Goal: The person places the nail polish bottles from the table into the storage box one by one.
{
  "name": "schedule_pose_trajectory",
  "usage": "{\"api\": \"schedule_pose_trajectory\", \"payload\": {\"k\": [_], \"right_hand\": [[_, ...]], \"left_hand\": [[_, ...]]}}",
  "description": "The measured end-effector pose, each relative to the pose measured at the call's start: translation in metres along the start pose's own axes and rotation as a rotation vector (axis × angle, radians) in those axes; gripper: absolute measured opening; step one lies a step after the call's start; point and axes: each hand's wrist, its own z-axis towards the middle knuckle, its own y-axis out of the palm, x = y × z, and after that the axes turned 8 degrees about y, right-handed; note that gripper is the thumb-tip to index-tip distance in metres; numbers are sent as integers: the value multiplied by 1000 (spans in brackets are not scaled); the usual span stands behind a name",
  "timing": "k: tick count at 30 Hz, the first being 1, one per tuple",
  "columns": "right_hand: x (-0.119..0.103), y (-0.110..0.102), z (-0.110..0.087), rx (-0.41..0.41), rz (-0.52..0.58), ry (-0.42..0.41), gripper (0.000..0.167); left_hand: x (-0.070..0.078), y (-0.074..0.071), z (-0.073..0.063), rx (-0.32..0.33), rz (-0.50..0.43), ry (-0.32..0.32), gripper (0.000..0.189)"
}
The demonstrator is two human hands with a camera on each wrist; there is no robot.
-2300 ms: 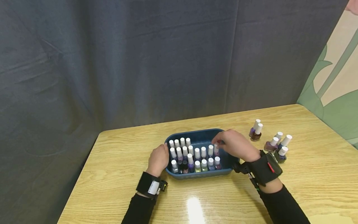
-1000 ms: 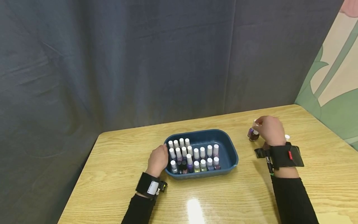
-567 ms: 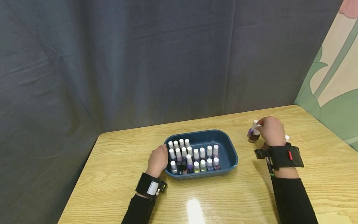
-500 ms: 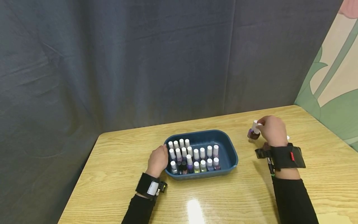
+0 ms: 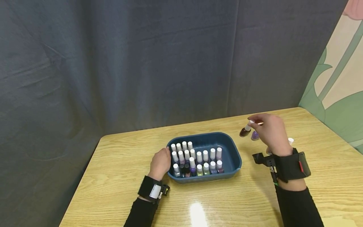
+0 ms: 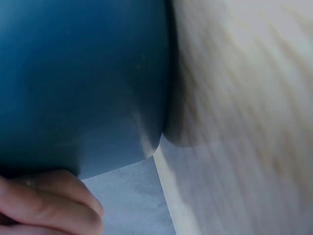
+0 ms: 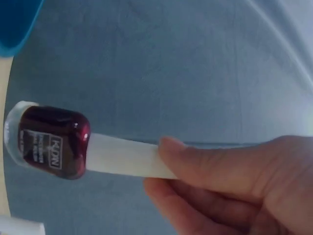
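Between thumb and fingers, my right hand [image 5: 270, 132] pinches the white cap of a dark red nail polish bottle [image 7: 54, 142]. In the head view that bottle is tilted and off the table, right of the tray. A purple nail polish bottle [image 5: 255, 135] stands just behind it, its cap partly hidden by the hand. My left hand [image 5: 160, 162] grips the left end of a blue tray [image 5: 232, 154], its fingers [image 6: 54, 200] at the rim. Several white-capped nail polish bottles [image 5: 193, 167] stand in rows inside the tray, filling its left and front part.
Another white cap [image 5: 290, 141] shows beyond the right wrist, which hides what is below it. The wooden table [image 5: 119, 176] ends at a dark curtain [image 5: 170, 63] behind. A patterned fabric [image 5: 340, 94] hangs at the right.
My right hand has gone from the tray to the bottles at the right and lifted the dark red nail polish, which now hangs left of the purple one. The left hand has stayed put.
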Motion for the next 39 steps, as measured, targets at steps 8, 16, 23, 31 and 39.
{"api": "schedule_pose_trajectory", "payload": {"k": [8,16,23,31,39], "right_hand": [[-15,-1,-6,-174,50,-104,18],[-21,9,-7,-320,41,-232,17],[-19,24,-4,-447,1,-285,19],[-15,40,-3,-525,-14,-313,18],[-13,47,-1,-570,-16,-316,16]], "left_hand": [[0,0,-1,-4,-5,-5,45],[0,1,-1,0,8,-5,44],[0,1,-1,-5,1,-11,45],[2,0,-1,-9,-4,-8,45],[2,0,-1,-10,-1,-8,45]]}}
